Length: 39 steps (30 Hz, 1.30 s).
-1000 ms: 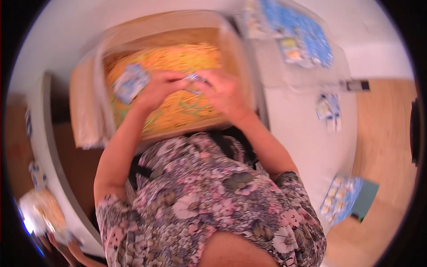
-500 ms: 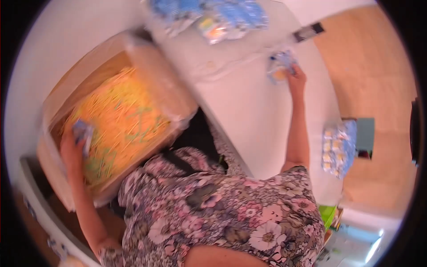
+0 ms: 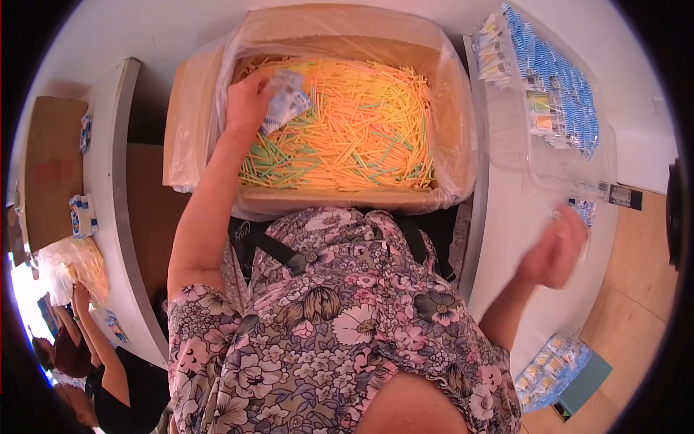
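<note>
Over the left part of an open cardboard box (image 3: 340,32), my left hand (image 3: 248,105) pinches a small clear bag with blue print (image 3: 285,101). Beneath it the box, lined with clear plastic, holds a heap of thin sticks (image 3: 354,123), mostly orange and yellow with some green. My right hand (image 3: 555,249) is at the right over the white table, its fingers bent and smeared by motion. Just beyond it a small blue-printed packet (image 3: 583,211) lies on the table, partly hidden by the hand.
A clear plastic tray (image 3: 571,163) with rows of blue-striped packets (image 3: 553,87) stands at the back right. A bag of packets (image 3: 553,372) lies at the table's near right. To the left, another person's arm (image 3: 101,340) reaches to a plastic bag (image 3: 90,267) on a white table (image 3: 116,181).
My view has swung left, so the box now sits in the middle. My right hand has come away from the packet it held. My left hand still has the bag.
</note>
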Tool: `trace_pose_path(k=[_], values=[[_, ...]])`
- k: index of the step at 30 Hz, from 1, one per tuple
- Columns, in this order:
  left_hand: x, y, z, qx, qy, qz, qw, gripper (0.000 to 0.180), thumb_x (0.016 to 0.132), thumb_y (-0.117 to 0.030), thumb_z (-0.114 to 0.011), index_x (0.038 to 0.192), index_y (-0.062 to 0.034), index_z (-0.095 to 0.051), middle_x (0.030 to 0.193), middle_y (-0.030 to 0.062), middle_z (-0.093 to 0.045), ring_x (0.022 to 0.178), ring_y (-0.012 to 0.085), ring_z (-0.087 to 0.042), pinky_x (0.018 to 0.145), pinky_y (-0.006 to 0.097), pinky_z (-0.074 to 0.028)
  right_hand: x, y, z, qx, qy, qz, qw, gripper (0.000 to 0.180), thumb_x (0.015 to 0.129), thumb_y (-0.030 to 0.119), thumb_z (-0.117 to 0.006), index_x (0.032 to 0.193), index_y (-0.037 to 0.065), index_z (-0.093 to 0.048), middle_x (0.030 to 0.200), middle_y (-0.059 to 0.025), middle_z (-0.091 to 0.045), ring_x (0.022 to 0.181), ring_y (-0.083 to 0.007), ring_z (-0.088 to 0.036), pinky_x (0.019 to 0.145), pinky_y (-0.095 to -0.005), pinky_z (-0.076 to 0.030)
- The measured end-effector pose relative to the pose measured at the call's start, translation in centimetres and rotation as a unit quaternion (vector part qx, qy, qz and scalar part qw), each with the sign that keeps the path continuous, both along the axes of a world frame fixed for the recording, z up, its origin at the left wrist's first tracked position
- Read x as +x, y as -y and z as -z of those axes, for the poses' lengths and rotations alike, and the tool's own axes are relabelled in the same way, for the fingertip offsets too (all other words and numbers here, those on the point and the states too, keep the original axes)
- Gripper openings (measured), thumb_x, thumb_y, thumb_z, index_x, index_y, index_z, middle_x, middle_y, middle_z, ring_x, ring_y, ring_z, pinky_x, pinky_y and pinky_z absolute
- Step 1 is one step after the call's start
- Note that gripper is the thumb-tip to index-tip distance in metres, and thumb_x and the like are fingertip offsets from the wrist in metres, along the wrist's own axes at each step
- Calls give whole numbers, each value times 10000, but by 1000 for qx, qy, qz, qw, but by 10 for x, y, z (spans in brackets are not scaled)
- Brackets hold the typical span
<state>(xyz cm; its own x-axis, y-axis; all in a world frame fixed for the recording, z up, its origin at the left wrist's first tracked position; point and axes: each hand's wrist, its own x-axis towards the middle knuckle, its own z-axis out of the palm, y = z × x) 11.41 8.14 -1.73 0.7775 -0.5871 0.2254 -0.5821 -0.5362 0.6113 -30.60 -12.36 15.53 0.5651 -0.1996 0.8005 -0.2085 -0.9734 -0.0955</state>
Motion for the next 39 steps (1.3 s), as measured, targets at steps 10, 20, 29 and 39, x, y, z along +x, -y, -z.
trace_pose_path(k=[10, 20, 29, 39], values=[[-5, 19, -13, -208, -189, 112, 953, 143, 883, -100, -593, 977, 6, -615, 818, -12, -596, 762, 58, -493, 685, 220, -418, 190, -39, 111, 235, -482, -206, 819, 213, 743, 115, -694, 894, -13, -615, 884, -149, -578, 859, -325, -582, 724, -361, -477], [-17, 37, -27, -232, -216, 118, 941, 194, 851, -139, -615, 992, -6, -613, 804, 72, -648, 698, 123, -572, 660, 281, -475, 222, -54, 112, 131, -601, -62, 786, 560, 661, 328, -755, 1055, -7, -538, 1074, -155, -533, 1058, -318, -499, 883, -456, -400], [-23, 44, -30, -224, -195, 108, 949, 184, 843, -156, -625, 966, -20, -611, 746, 95, -636, 648, 166, -581, 618, 299, -471, 216, -53, 127, 42, -580, -94, 808, 266, 809, 251, -589, 947, 24, -575, 953, -117, -572, 969, -268, -519, 780, -430, -393], [-31, 48, -27, -229, -192, 94, 950, 156, 846, -144, -621, 941, -21, -607, 724, 101, -635, 621, 179, -576, 602, 311, -464, 201, -26, 114, 7, -496, -121, 860, 98, 799, 119, -522, 831, 34, -558, 773, -142, -594, 794, -291, -564, 688, -405, -372]])
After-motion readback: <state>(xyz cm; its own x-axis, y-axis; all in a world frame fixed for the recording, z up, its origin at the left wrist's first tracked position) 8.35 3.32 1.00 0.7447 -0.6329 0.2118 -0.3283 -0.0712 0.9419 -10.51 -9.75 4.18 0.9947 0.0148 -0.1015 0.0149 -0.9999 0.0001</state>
